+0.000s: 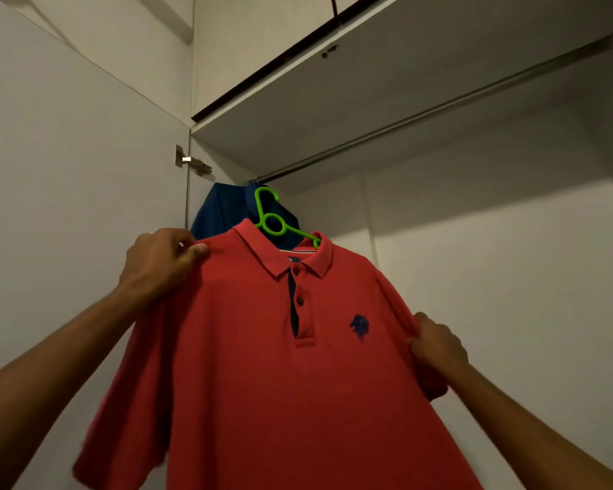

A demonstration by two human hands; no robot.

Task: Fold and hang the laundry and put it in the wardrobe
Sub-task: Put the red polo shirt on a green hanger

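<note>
A red polo shirt (262,366) sits on a green plastic hanger (273,221), held up in front of the open wardrobe (475,242). The hanger's arms run inside the collar and its hook stands free just below the metal rail (422,116) — as far as the view shows, the hook is not yet over the rail, though the two lie so close in the picture that contact cannot be ruled out entirely.

The left hand (161,258) pinches the cloth at the shirt's shoulder, thumb on the front and fingers curled behind. The right hand (436,344) grips the other side lower down, near the sleeve seam, fingers closed on the fabric.

Behind the red polo, at the left end of the rail beside the door hinge (192,160), a blue garment (220,213) hangs already inside the wardrobe; its own hanger is hidden. A white shelf (404,65) roofs the hanging space, and the rail to the right carries nothing visible.

So the task looks partly done — one piece hung, this one on its hanger and raised to the rail. What remains for it is seating the hook over the rail and letting go. Whether more laundry waits to be folded or hung cannot be told from here.
</note>
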